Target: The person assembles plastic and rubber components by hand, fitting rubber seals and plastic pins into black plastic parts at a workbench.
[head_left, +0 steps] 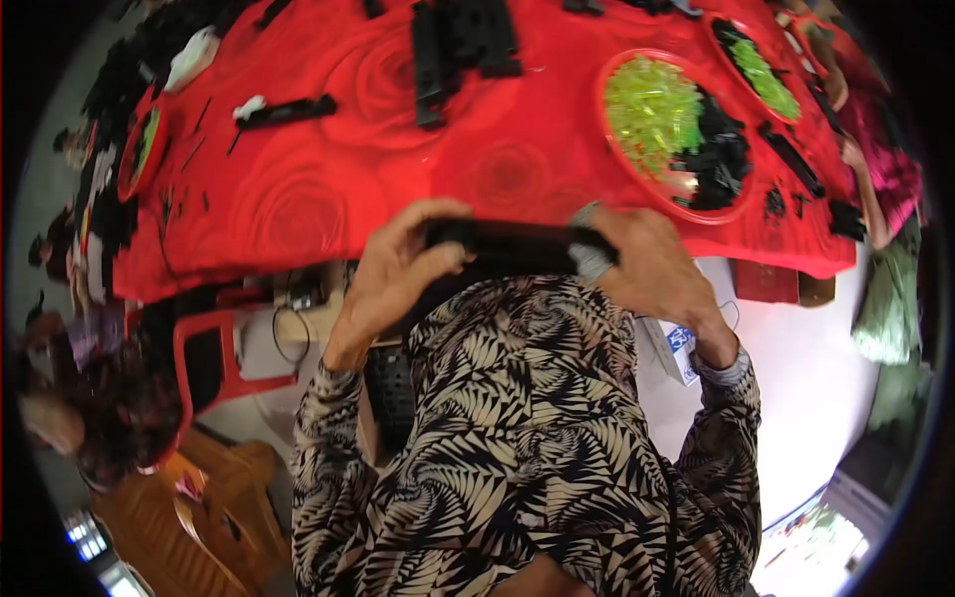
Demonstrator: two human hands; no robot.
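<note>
Between my two hands I hold a long black bar-shaped part (pixel 522 247) level at the table's near edge. My left hand (pixel 403 264) grips one end, its thumb on the near side and fingers over the far side. At the other end my right hand (pixel 652 261) is closed around the part, with a grey cloth-like piece (pixel 589 244) at its fingers. Blur hides the part's details. Beyond my right hand stands a red-rimmed tray (pixel 625 164) holding yellow-green clear pieces (pixel 652 109) and black pieces (pixel 718 154).
Black parts (pixel 430 70) lie at the far middle of the red rose-patterned tablecloth (pixel 373 149). Another black bar (pixel 288 111) rests at left. A second tray (pixel 766 85) stands far right, near another person (pixel 880 174). Red chair (pixel 239 373) and wooden chair (pixel 199 517) stand at lower left.
</note>
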